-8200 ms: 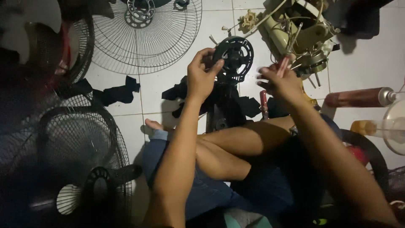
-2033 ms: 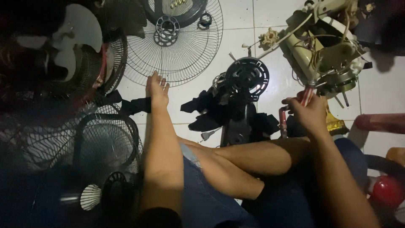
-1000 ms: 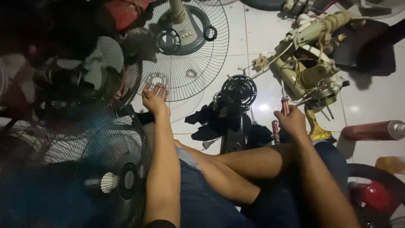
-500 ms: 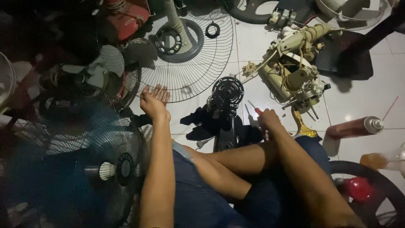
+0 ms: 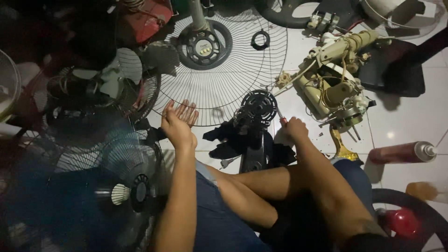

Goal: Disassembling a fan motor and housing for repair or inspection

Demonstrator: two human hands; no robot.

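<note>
I sit on a white tiled floor with a black fan motor housing [image 5: 255, 108] standing in front of my knees. My right hand [image 5: 295, 129] is closed round a red-handled screwdriver [image 5: 283, 121], its tip next to the housing's right side. My left hand [image 5: 178, 123] hovers open, palm up, fingers spread, over the near edge of a round wire fan guard [image 5: 233, 60]. A small round part [image 5: 216, 112] lies on the guard just right of that hand. Nothing is in the left hand.
A beige dismantled fan motor [image 5: 336, 88] lies to the right. A black ring [image 5: 260, 39] rests on the guard. A red spray can [image 5: 403, 152] lies far right. Assembled fans with cages [image 5: 126, 186] crowd the dark left side.
The view has shifted, showing more floor ahead. My left hand has turned palm up and stayed by the guard's edge. My right hand with the screwdriver has come in beside the black housing.
</note>
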